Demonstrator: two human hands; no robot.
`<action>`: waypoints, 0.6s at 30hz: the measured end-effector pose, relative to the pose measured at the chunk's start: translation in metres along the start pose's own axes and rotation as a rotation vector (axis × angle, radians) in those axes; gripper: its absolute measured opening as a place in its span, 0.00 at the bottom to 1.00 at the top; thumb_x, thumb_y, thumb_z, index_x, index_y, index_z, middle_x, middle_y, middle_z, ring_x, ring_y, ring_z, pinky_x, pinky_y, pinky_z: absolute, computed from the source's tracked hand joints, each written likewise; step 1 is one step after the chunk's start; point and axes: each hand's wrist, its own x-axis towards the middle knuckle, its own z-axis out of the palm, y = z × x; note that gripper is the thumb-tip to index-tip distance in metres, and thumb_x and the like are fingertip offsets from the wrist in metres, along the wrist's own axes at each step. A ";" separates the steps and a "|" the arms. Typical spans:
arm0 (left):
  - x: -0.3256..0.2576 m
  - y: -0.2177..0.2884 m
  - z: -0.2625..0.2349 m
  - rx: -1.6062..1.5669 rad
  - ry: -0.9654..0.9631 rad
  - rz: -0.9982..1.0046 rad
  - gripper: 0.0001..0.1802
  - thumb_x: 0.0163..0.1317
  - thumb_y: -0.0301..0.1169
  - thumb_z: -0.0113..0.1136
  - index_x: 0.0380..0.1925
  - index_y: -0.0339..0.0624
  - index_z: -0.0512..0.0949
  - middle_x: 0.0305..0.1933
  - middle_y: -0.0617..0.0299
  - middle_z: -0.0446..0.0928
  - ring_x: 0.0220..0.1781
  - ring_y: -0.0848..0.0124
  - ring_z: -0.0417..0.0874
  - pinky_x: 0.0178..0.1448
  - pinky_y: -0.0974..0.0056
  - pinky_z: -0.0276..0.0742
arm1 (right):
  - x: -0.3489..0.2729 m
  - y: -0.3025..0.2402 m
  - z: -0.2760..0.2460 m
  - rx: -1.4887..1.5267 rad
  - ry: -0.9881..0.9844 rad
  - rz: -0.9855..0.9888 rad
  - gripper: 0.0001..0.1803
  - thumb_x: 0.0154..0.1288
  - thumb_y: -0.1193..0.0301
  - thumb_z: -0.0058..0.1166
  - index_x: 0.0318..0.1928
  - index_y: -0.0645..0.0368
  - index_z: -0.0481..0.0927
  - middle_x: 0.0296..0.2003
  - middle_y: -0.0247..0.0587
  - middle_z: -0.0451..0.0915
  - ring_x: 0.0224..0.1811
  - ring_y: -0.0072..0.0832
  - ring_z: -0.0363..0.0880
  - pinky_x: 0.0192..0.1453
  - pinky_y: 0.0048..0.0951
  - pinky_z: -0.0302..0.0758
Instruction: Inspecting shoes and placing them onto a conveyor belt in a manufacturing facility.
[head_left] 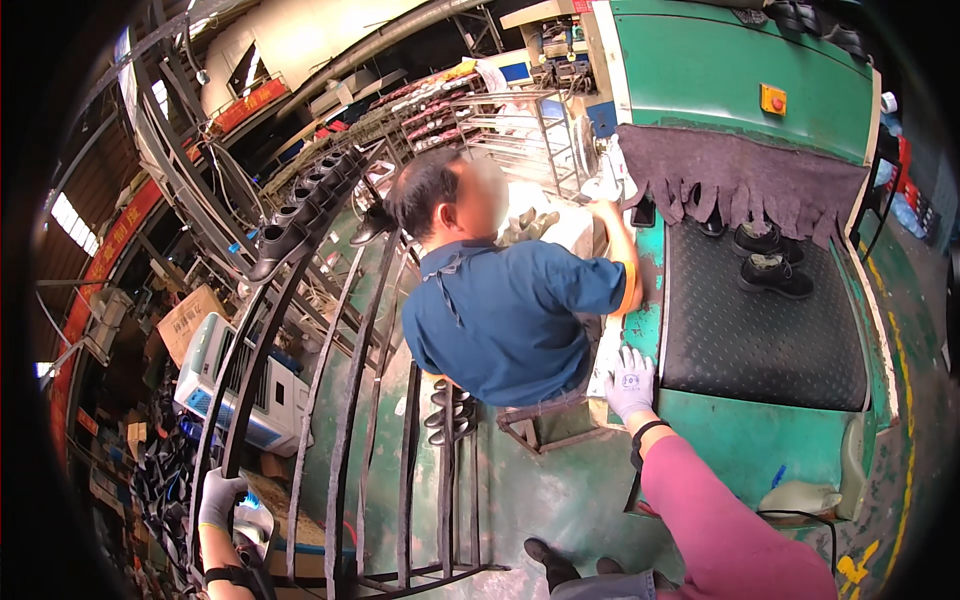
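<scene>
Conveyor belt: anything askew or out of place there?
Nothing stands out. Two black shoes sit upright on the black belt by the fringed curtain. The right hand, gloved, rests on the machine's edge; the left hand grips the rack.

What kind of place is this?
Probably a shoe factory: black shoes ride a belt out of a green machine, and more shoes sit on metal racks.

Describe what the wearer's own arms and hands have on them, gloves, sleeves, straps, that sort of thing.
The right hand wears a pale grey knit glove with a small dark printed mark on the back, a dark band at the wrist and a pink long sleeve. The left hand wears a similar grey glove, with a dark strap lower on the forearm.
</scene>
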 end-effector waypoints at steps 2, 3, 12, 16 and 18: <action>-0.001 -0.001 -0.001 -0.021 -0.010 0.002 0.04 0.46 0.23 0.64 0.23 0.37 0.78 0.20 0.66 0.76 0.18 0.75 0.76 0.24 0.67 0.72 | 0.000 -0.001 0.000 -0.022 -0.009 0.002 0.33 0.70 0.52 0.49 0.71 0.53 0.71 0.74 0.46 0.66 0.76 0.42 0.62 0.79 0.53 0.51; -0.001 -0.003 -0.003 0.002 0.009 0.011 0.04 0.46 0.24 0.65 0.23 0.37 0.79 0.20 0.67 0.76 0.19 0.75 0.76 0.24 0.66 0.72 | 0.000 -0.005 -0.001 -0.038 -0.018 -0.001 0.34 0.70 0.52 0.49 0.71 0.53 0.71 0.74 0.46 0.66 0.76 0.42 0.62 0.79 0.53 0.51; 0.005 -0.008 -0.006 -0.028 -0.023 0.006 0.08 0.43 0.23 0.69 0.26 0.37 0.81 0.24 0.65 0.79 0.24 0.74 0.79 0.32 0.66 0.76 | -0.002 -0.006 -0.007 -0.013 -0.009 0.005 0.33 0.69 0.53 0.50 0.71 0.55 0.71 0.74 0.44 0.66 0.76 0.40 0.62 0.79 0.52 0.51; 0.008 -0.009 -0.004 0.043 -0.001 -0.022 0.11 0.41 0.23 0.70 0.29 0.35 0.83 0.28 0.64 0.82 0.29 0.72 0.82 0.39 0.67 0.79 | -0.002 -0.003 -0.009 0.000 -0.038 0.014 0.33 0.69 0.53 0.50 0.71 0.55 0.71 0.74 0.44 0.66 0.76 0.39 0.62 0.79 0.51 0.51; 0.009 -0.010 -0.005 0.019 -0.031 -0.005 0.11 0.41 0.23 0.70 0.29 0.35 0.83 0.28 0.64 0.82 0.29 0.72 0.82 0.39 0.66 0.79 | 0.000 -0.003 -0.006 -0.004 -0.012 0.009 0.34 0.69 0.53 0.51 0.70 0.55 0.71 0.74 0.44 0.66 0.76 0.39 0.62 0.79 0.52 0.52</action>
